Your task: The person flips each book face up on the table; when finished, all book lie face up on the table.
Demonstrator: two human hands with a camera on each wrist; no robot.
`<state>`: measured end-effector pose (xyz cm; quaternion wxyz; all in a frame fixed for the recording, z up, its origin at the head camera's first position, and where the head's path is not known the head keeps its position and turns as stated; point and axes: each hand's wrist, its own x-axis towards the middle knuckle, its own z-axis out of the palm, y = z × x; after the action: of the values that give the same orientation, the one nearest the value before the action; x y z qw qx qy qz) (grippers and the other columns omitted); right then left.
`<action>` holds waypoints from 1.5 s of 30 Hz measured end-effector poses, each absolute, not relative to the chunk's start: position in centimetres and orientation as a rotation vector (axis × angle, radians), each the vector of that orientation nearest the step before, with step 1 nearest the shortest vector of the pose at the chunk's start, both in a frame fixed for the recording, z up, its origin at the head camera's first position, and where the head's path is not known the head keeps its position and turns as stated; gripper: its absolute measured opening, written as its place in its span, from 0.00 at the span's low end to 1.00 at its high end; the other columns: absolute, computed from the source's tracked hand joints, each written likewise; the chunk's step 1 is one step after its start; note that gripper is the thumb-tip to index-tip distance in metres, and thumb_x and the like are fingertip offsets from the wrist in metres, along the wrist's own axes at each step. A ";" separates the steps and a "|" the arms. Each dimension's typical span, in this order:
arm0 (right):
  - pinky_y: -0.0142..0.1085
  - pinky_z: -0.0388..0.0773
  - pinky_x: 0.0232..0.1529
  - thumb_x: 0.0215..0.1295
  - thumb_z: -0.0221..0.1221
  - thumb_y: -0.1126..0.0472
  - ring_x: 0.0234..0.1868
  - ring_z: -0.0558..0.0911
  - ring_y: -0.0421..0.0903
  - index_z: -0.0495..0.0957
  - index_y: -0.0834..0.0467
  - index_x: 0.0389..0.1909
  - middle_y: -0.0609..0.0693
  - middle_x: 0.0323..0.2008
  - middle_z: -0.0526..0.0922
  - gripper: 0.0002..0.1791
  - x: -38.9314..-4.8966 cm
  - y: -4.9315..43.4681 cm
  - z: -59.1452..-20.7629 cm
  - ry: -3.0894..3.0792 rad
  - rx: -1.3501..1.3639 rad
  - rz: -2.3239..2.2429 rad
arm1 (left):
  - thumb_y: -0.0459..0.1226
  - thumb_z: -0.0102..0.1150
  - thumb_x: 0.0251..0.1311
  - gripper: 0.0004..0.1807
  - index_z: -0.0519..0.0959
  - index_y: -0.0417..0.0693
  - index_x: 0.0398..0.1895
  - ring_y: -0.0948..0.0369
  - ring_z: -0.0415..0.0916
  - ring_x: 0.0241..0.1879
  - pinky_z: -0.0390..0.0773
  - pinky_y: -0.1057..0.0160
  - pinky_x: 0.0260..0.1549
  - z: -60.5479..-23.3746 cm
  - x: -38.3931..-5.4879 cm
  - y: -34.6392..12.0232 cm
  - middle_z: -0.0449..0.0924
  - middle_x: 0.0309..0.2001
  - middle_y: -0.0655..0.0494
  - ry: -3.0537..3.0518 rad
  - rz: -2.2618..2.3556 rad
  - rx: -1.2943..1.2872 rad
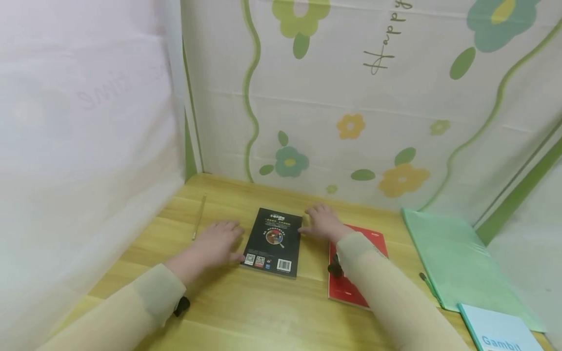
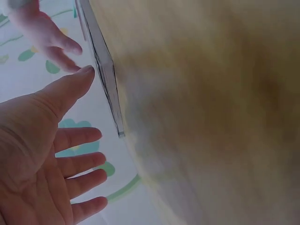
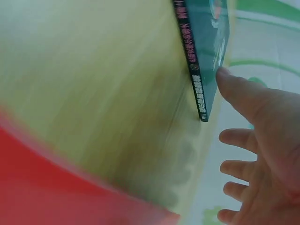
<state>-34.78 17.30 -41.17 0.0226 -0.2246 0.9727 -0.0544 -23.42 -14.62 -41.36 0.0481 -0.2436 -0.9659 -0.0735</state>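
A black book (image 1: 273, 241) lies flat on the wooden table, its back cover with barcode and QR codes facing up. My left hand (image 1: 218, 243) is at its left side, thumb tip right at the near left corner, fingers spread and straight. At the far right corner is my right hand (image 1: 324, 222), its thumb close to the book's edge. In the left wrist view the hand (image 2: 42, 150) has an open palm beside the book's page edges (image 2: 105, 70). The right wrist view shows the hand (image 3: 267, 150) with extended fingers by the printed spine (image 3: 191, 56).
A red book (image 1: 351, 287) lies under the right forearm. Left of the left hand is a pencil (image 1: 199, 217). A green folder (image 1: 465, 263), a dark-tipped green pen (image 1: 430, 287) and a white "Gambit" book (image 1: 500, 326) are at the right. Printed cloth (image 1: 307, 97) hangs behind the table.
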 end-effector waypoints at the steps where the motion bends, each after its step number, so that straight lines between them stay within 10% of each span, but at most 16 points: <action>1: 0.59 0.50 0.71 0.62 0.63 0.39 0.72 0.57 0.63 0.66 0.62 0.69 0.63 0.69 0.64 0.43 -34.9 17.2 -41.2 2.995 -0.668 -0.210 | 0.57 0.71 0.51 0.42 0.74 0.39 0.63 0.42 0.66 0.64 0.62 0.40 0.65 -41.3 -23.3 -14.5 0.70 0.64 0.38 -2.954 -0.262 -0.732; 22: 0.53 0.59 0.69 0.58 0.70 0.52 0.67 0.65 0.62 0.78 0.61 0.58 0.62 0.63 0.72 0.30 -35.5 15.8 -40.8 2.980 -0.575 -0.362 | 0.47 0.75 0.48 0.19 0.75 0.47 0.29 0.59 0.69 0.26 0.75 0.59 0.27 -41.5 -21.5 -12.4 0.72 0.26 0.58 -3.080 -0.754 -0.438; 45: 0.52 0.67 0.63 0.59 0.70 0.51 0.60 0.68 0.59 0.75 0.63 0.57 0.62 0.57 0.73 0.29 -34.4 14.1 -40.8 2.968 -0.439 -0.309 | 0.31 0.63 0.50 0.06 0.77 0.41 0.31 0.56 0.72 0.28 0.80 0.52 0.35 -40.4 -20.5 -9.8 0.76 0.28 0.53 -3.217 -0.620 -0.410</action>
<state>-34.44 14.07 -40.83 0.0627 -0.1454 0.9821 -0.1021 -20.46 -9.78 -40.36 -0.0799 -0.1237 -0.9712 -0.1873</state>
